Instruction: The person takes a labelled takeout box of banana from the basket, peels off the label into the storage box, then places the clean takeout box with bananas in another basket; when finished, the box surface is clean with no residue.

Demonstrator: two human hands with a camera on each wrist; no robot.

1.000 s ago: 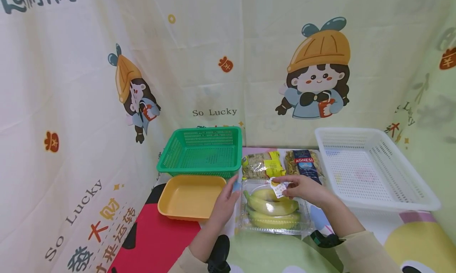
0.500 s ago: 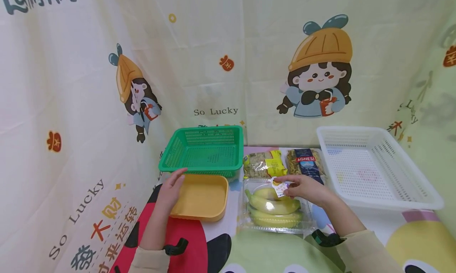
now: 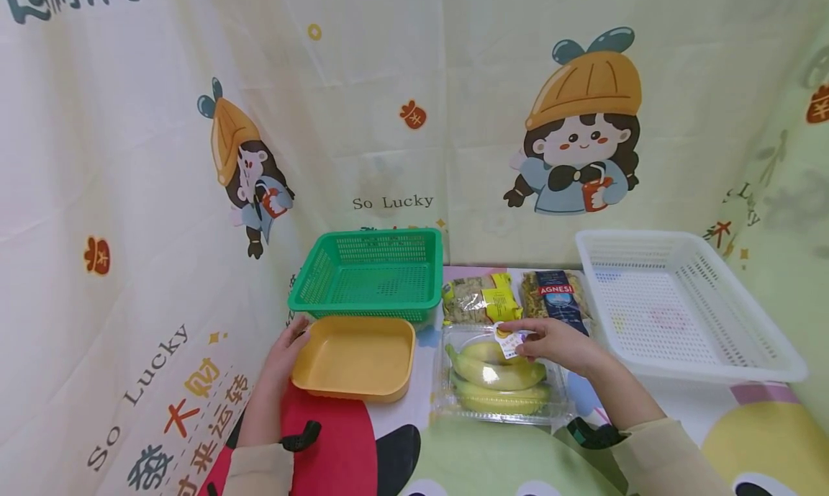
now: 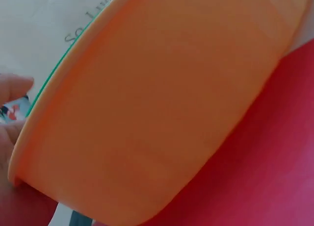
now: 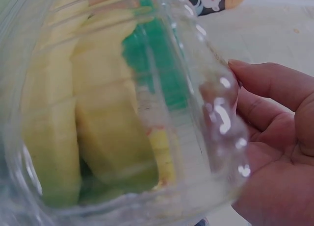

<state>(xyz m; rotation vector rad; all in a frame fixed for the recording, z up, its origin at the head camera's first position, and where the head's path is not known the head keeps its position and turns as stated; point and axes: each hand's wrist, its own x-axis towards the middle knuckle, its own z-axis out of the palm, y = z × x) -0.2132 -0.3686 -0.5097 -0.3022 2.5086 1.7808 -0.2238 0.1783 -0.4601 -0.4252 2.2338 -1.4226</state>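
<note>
In the head view my left hand (image 3: 281,352) is at the left end of a yellow plastic tray (image 3: 352,359), fingertips right at its rim. The left wrist view has the tray's outer wall (image 4: 157,98) close up, with part of the hand beside the rim. My right hand (image 3: 553,341) pinches a small white label (image 3: 508,343) over the lid of a clear plastic box (image 3: 557,402). Several bananas (image 3: 495,373) lie inside that box. From the right wrist, the fingers (image 5: 270,79) show close against the box's side.
Behind the yellow tray stands a green basket (image 3: 369,280). A yellow-and-clear food bag (image 3: 479,299) and an AGNESI pasta bag (image 3: 555,298) lie behind the banana box. To the right is a white basket (image 3: 673,309). A printed curtain (image 3: 479,158) hangs behind everything.
My left hand has swept left, from beside the banana box across the yellow tray to its left end. The right hand has stayed at the label.
</note>
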